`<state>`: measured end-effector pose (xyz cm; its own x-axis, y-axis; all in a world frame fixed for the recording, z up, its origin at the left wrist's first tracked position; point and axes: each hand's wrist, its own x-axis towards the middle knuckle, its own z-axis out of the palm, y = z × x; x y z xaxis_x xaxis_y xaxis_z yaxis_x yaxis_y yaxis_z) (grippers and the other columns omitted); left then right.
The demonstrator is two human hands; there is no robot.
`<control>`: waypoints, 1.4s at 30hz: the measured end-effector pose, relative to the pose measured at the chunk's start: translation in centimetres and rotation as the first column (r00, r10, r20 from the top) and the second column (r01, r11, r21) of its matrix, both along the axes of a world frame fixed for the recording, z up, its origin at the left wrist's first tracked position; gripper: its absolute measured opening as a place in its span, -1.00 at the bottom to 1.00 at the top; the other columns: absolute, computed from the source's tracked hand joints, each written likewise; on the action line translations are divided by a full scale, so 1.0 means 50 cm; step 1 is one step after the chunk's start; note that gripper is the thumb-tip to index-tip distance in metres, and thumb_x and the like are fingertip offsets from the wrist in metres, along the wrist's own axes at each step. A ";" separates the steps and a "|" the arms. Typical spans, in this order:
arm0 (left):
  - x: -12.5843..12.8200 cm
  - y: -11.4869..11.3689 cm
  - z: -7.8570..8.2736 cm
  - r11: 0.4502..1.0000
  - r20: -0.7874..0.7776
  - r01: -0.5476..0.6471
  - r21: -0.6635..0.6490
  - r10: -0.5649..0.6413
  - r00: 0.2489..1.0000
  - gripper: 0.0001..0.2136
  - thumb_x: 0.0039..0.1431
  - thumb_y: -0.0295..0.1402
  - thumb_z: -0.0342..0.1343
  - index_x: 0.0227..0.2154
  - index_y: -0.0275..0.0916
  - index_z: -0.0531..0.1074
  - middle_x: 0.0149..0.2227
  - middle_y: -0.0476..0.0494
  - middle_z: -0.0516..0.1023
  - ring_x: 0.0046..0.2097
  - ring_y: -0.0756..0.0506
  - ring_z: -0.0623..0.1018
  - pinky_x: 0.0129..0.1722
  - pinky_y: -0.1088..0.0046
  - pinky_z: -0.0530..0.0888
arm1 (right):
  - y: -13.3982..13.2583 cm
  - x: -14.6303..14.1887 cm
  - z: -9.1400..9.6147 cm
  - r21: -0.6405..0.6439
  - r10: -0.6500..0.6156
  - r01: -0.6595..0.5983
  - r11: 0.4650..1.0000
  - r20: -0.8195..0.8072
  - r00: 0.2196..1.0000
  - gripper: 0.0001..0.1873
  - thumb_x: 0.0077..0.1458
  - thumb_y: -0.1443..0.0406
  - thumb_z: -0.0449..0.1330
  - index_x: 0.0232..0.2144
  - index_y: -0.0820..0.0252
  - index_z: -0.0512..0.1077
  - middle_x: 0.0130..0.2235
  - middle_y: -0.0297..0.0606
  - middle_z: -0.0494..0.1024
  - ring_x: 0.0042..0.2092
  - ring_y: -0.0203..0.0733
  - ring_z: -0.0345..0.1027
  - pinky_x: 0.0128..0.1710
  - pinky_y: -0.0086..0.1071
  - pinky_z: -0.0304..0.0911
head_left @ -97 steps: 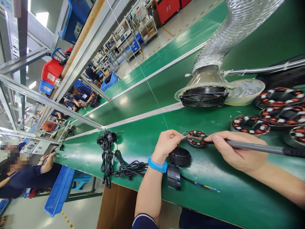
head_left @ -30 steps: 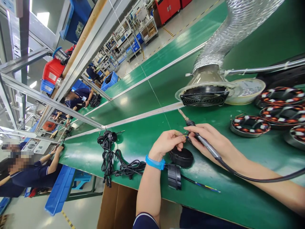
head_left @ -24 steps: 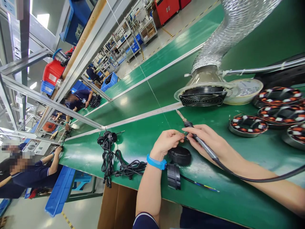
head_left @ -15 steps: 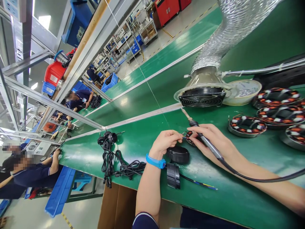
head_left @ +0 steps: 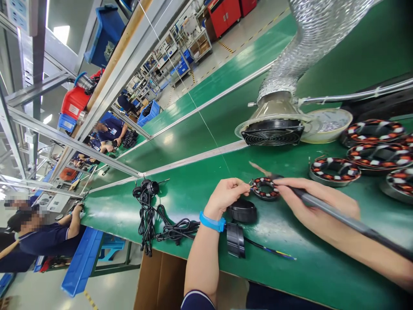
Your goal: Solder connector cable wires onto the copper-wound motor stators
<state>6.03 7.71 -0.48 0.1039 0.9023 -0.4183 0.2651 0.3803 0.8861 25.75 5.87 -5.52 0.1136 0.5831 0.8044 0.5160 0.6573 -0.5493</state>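
Observation:
My left hand is closed in a pinch on thin wire ends at the left edge of a small wound stator. This ring has orange-brown coils and white insulation, and lies on the green bench. Between the fingers of my right hand is a soldering iron, its tip pointing up and left above the stator. The right fingertips also reach the ring's right edge. Just below my left hand sits a black round housing. Nearer me lies a black ribbed collar, with a cable ending in coloured wires.
Several stators stand at the right. A fume hood with a foil duct hangs behind, beside a shallow dish. Coiled black cables lie left. A cardboard box stands below the bench edge. Co-workers sit far left.
My right hand has shifted right and the soldering iron has turned flatter, its tip lower. The stator, mostly covered before, now shows whole. My left hand has stayed nearly in place.

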 end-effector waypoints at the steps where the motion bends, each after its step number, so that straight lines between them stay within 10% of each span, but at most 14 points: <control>1: 0.000 0.000 0.000 1.000 0.001 -0.002 -0.003 0.002 1.000 -0.73 0.12 -0.20 0.33 -0.46 -0.29 0.44 -0.46 0.00 0.47 -0.47 0.09 0.21 -0.40 0.48 0.13 | -0.007 0.008 -0.004 0.020 -0.054 0.054 0.998 0.016 0.998 -0.84 0.39 0.29 0.21 -0.26 0.07 0.58 -0.34 -0.35 0.72 -0.36 -0.25 0.63 -0.31 -0.44 0.45; 15: 0.002 0.002 -0.002 0.999 0.037 -0.021 -0.048 0.022 0.999 -0.66 0.08 -0.11 0.38 -0.44 -0.29 0.46 -0.44 -0.01 0.48 -0.49 0.11 0.17 -0.44 0.47 0.07 | -0.019 0.018 -0.032 0.070 0.074 -0.080 0.994 0.081 0.994 -0.71 0.39 0.29 0.16 -0.41 0.03 0.53 -0.46 -0.37 0.66 -0.47 -0.21 0.57 -0.41 -0.35 0.42; 42: -0.003 0.002 -0.009 1.000 0.038 -0.012 -0.023 0.013 0.999 -0.74 0.14 -0.20 0.32 -0.42 -0.29 0.44 -0.42 -0.01 0.49 -0.48 0.11 0.17 -0.40 0.45 0.07 | -0.014 0.027 -0.010 0.047 -0.118 0.115 0.992 0.078 0.990 -0.65 0.39 0.28 0.15 -0.45 0.07 0.58 -0.47 -0.37 0.68 -0.50 -0.27 0.55 -0.58 -0.34 0.14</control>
<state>5.86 7.83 -0.91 0.1088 0.8939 -0.4349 0.2261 0.4037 0.8865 27.10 5.17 -6.04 0.1121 0.5351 0.8373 0.6319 0.6119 -0.4756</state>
